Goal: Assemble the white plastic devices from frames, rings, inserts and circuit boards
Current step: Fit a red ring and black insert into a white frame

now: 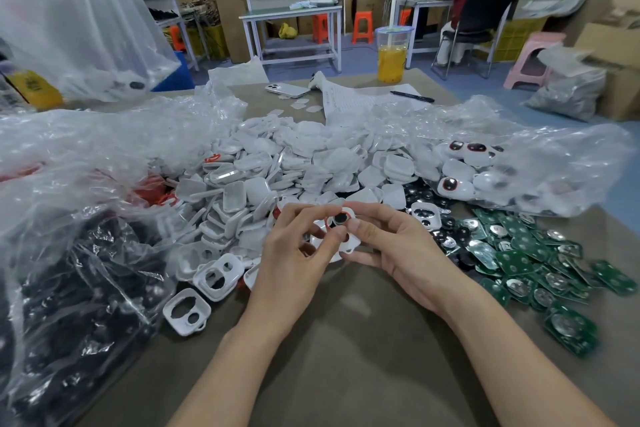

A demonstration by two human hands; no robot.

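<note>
Frame: white frame point(347, 247) held between both hands
Hands: left hand point(294, 250) and right hand point(393, 248) together, pinching its edges

Two hands in shot, both bare: left hand point(294, 248), right hand point(393, 246). Left forearm point(221, 374) and right forearm point(512, 367) bare too, no cloth right to frame edge. Fingers slender. Nails short, plain; right thumbnail point(354, 226) shows clearest.

Head-worn, forward-down, close over table point(349, 350)
</note>
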